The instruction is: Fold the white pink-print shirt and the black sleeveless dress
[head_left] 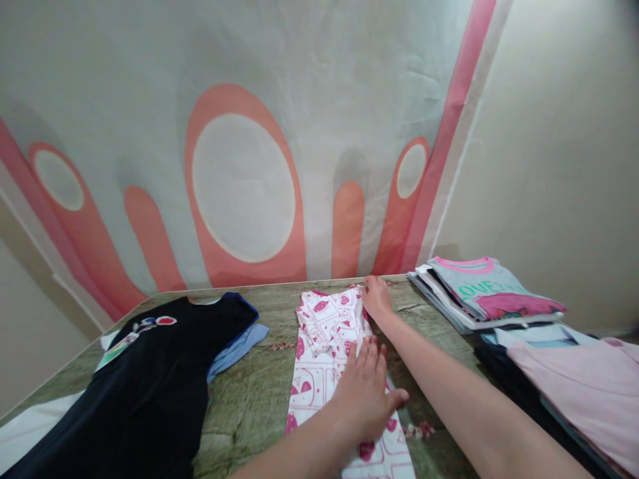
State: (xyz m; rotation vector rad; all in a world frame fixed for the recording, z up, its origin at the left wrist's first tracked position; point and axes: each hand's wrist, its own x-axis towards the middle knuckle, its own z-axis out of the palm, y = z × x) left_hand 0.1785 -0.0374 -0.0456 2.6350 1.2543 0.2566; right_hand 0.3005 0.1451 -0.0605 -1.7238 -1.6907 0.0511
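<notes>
A white shirt with pink print (312,382) lies in a long narrow strip on the table, its sleeve folded over its front. My left hand (364,392) rests flat on the middle of the shirt, fingers stretched out and thumb apart. At the shirt's far right corner, near the collar, my right hand (378,299) has its fingers closed on the fabric edge. The fingertips there are partly hidden.
To the left, a black shirt (160,379) is spread over a blue cloth (237,352) and white fabric (34,426). Folded clothes stand at the right: a stack topped by a grey and pink shirt (492,286) and a nearer pale pink one (579,372). A wall (319,100) rises behind the table (239,412).
</notes>
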